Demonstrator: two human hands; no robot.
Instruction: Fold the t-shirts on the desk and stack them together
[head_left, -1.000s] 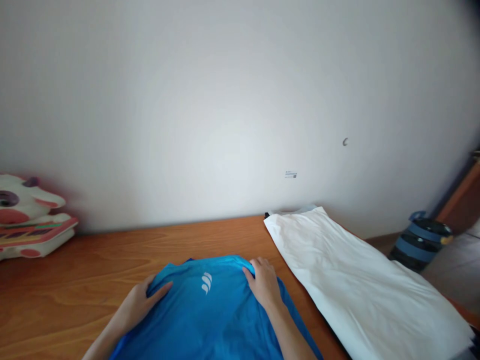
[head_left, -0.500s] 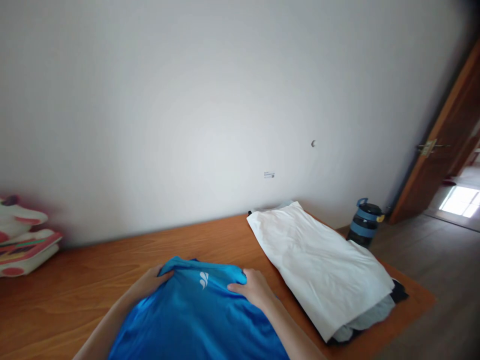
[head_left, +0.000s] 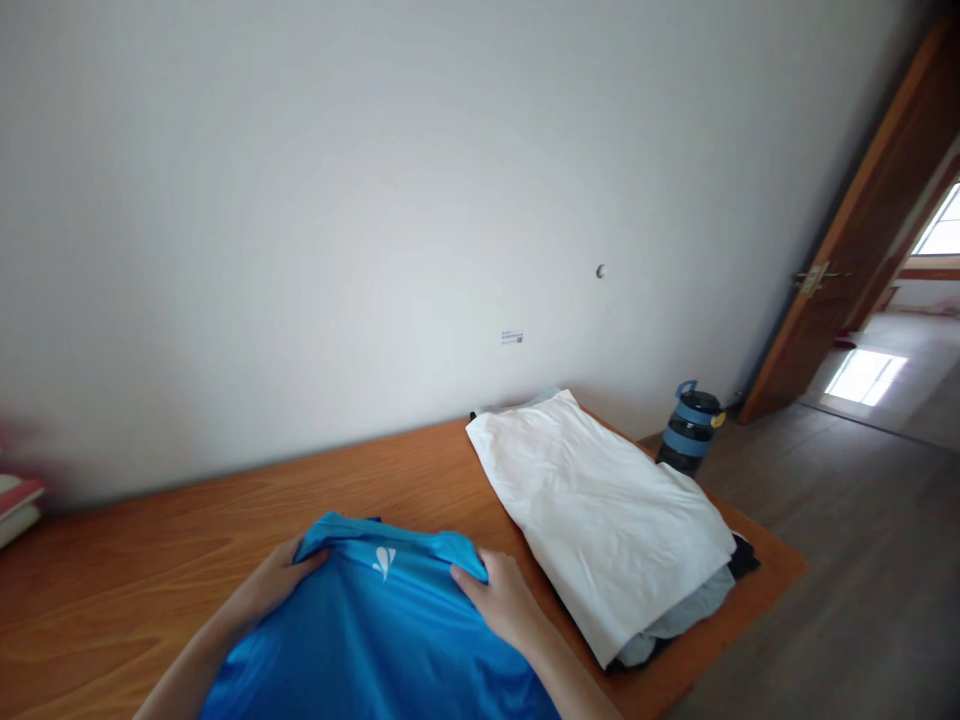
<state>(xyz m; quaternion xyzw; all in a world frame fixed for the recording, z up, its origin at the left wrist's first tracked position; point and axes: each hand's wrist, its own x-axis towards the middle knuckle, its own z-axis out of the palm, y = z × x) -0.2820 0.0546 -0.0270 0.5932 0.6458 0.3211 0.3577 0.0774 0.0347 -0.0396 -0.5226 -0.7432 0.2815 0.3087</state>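
Note:
A shiny blue shirt with a small white logo hangs between my two hands at the bottom of the head view. My left hand grips its upper left corner, thumb on top. At the upper right corner, my right hand pinches the fabric with the thumb over it. The shirt's lower part runs out of the frame. To the right of it lies a stack of folded clothes with a white garment on top; grey and black cloth peeks out below.
The wooden table runs along a pale wall. Past its right end stands a dark bottle with blue bands. A wooden door is at the far right. Part of a white and red object shows at the left edge.
The camera view has turned right, so the stack, bottle and door sit further left. Both hands keep their hold on the shirt, at nearly the same height.

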